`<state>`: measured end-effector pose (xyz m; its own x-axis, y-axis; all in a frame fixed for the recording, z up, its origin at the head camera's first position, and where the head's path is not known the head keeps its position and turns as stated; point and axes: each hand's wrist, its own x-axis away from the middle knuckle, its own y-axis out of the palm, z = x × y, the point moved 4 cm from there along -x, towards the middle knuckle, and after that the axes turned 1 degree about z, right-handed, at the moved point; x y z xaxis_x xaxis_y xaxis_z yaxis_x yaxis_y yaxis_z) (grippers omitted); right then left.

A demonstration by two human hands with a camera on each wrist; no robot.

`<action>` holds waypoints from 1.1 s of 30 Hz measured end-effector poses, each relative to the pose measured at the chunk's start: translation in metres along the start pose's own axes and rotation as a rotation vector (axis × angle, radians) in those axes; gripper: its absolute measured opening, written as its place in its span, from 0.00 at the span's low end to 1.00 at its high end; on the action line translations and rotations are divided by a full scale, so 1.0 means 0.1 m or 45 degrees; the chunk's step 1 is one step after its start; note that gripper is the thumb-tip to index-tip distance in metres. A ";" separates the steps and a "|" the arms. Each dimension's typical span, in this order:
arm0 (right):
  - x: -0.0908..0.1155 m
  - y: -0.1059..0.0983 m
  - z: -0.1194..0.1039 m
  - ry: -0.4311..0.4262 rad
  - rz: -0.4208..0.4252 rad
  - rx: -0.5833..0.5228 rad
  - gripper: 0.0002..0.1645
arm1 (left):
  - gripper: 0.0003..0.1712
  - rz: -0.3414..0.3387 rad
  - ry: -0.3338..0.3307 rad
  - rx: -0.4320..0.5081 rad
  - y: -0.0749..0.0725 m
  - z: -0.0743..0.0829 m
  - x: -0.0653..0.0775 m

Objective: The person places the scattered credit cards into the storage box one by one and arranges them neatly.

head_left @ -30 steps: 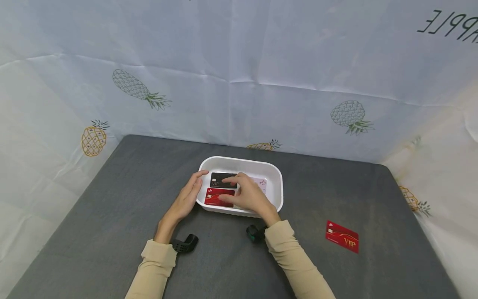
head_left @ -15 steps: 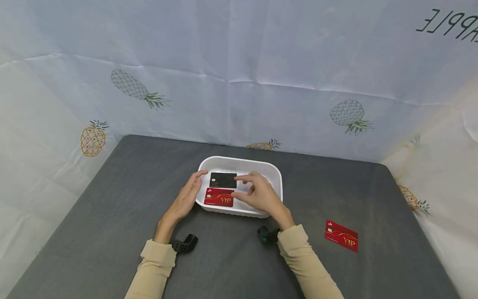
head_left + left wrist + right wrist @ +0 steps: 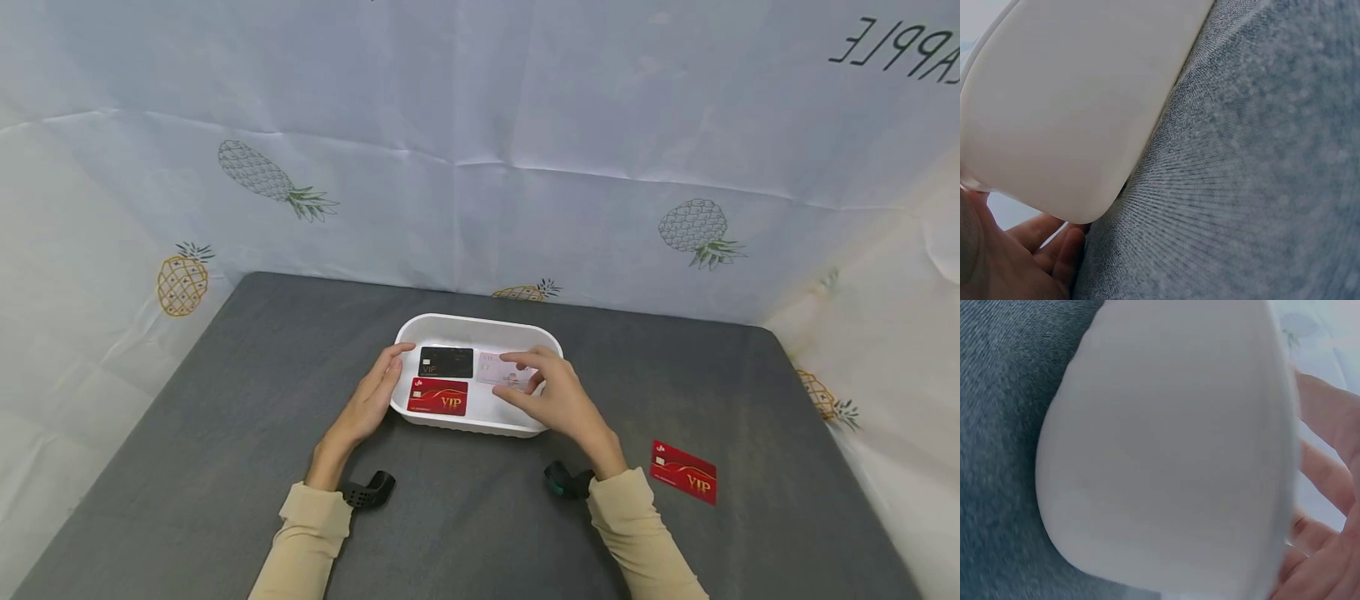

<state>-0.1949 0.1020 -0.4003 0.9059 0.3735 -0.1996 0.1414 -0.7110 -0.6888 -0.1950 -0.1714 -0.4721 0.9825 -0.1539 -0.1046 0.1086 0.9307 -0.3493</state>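
Observation:
A white tray (image 3: pixel 480 322) sits mid-table and holds three cards: a black card (image 3: pixel 446 362), a red VIP card (image 3: pixel 438 397) and a pale card (image 3: pixel 497 367). My left hand (image 3: pixel 372 394) rests with straight fingers against the tray's left wall. My right hand (image 3: pixel 542 388) hovers over the tray's right end with relaxed fingers, its index finger above the pale card, holding nothing. The left wrist view shows the tray's outer wall (image 3: pixel 1072 106) with my left hand's fingers (image 3: pixel 1035 250) beside it. In the right wrist view the tray wall (image 3: pixel 1166 456) fills the frame, with my right hand's fingers (image 3: pixel 1329 487) behind it.
A second red VIP card (image 3: pixel 683 472) lies on the grey table (image 3: pixel 225 400) to the right of my right wrist. A pineapple-print sheet (image 3: pixel 480 167) walls in the table's back and sides.
My right hand has lifted off the red card in the tray and drifted right, uncovering the red and pale cards. The left hand has stayed at the tray's wall.

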 end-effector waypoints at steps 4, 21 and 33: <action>0.07 -0.07 -0.01 0.001 0.027 0.022 0.27 | 0.25 -0.003 -0.002 -0.001 0.00 0.00 0.01; 0.33 -0.34 0.16 0.041 0.100 0.055 0.30 | 0.26 -0.006 -0.001 -0.007 -0.01 0.02 0.02; 0.61 -0.57 0.41 0.118 0.129 0.138 0.32 | 0.25 -0.007 -0.022 -0.012 0.00 0.01 0.00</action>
<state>-0.1636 0.1898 -0.4014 0.9470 0.2430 -0.2101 0.0080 -0.6717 -0.7408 -0.1953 -0.1715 -0.4712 0.9844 -0.1531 -0.0863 0.1127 0.9267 -0.3585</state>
